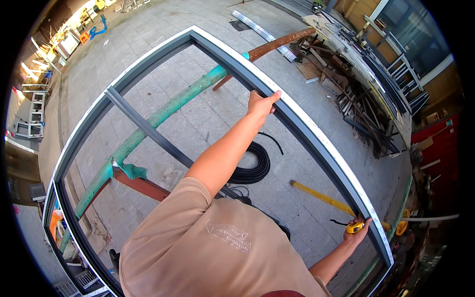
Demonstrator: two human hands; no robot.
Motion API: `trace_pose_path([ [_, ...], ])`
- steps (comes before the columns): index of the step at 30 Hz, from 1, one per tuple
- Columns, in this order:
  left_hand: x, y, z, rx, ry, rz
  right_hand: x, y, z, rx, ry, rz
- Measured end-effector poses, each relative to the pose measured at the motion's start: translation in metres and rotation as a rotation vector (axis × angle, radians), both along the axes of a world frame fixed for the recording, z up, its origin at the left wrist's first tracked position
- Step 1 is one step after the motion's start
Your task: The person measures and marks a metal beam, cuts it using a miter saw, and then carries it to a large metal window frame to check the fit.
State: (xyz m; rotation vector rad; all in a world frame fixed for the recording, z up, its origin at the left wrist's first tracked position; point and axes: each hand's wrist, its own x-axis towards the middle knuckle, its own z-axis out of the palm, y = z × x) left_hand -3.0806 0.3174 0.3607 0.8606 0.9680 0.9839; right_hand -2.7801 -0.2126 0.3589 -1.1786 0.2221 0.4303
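Note:
A large grey window frame [316, 143] with a white outer edge spans the view around my body, and a grey crossbar [148, 126] runs inside it. My left hand [262, 104] is closed around the frame's far right side, thumb over the white edge and fingers on the inner side. Lower down the same side, my right hand [357, 232] holds a yellow tape measure [355, 227] against the frame. A short black strap hangs beside the tape measure. Whether any blade is pulled out cannot be seen.
Under the frame runs a rusty pole [279, 43] partly wrapped in green cloth [178, 101]. A yellow bar [321, 198] lies below its right side. A black coil [255, 166] rests on the paved floor. Scrap metal [366, 109] and a long bench [356, 54] stand at right.

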Motion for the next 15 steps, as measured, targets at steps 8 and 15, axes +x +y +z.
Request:
trace_pose_path([
  [8, 0.003, 0.001, -0.009, 0.035, 0.0, 0.096, 0.005, 0.001, -0.002, -0.053, 0.016, -0.083],
  [15, 0.005, 0.01, -0.008, 0.066, 0.024, 0.163, -0.002, 0.012, -0.001, -0.111, 0.037, -0.146],
])
